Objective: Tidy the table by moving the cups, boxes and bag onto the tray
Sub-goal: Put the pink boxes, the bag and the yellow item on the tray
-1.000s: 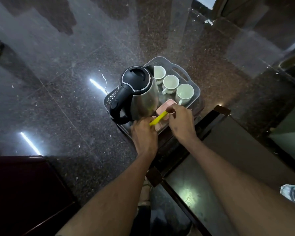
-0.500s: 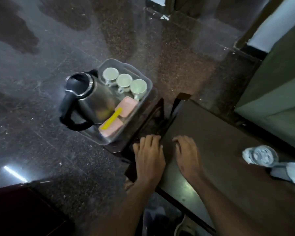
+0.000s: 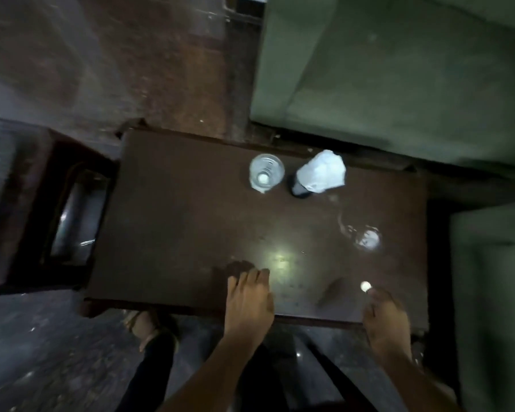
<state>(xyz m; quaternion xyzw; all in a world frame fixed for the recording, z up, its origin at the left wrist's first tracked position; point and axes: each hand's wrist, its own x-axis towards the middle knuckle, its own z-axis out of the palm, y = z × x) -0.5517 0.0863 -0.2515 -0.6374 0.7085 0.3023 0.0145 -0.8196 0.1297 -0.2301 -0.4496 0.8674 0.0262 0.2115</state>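
A clear plastic cup (image 3: pixel 266 173) stands at the far side of the dark brown table (image 3: pixel 191 221). Right beside it a white bag (image 3: pixel 323 171) is draped over a dark object (image 3: pixel 299 190). My left hand (image 3: pixel 247 298) lies flat on the table's near edge and holds nothing. My right hand (image 3: pixel 385 319) rests at the near right corner, fingers forward, with a small white round spot (image 3: pixel 365 286) at its fingertips. Both hands are well short of the cup and the bag. The tray is out of view to the left. The frame is blurred.
A dark wooden side table (image 3: pixel 72 218) stands to the left of the table. Green sofa cushions (image 3: pixel 399 69) border the far side, and another green cushion (image 3: pixel 494 292) the right side. My sandalled foot (image 3: pixel 149 325) is on the stone floor below the near edge.
My view has swung right, from the tray with the kettle and cups to the brown table. Both hands left the boxes on the tray and now rest on the table's near edge.
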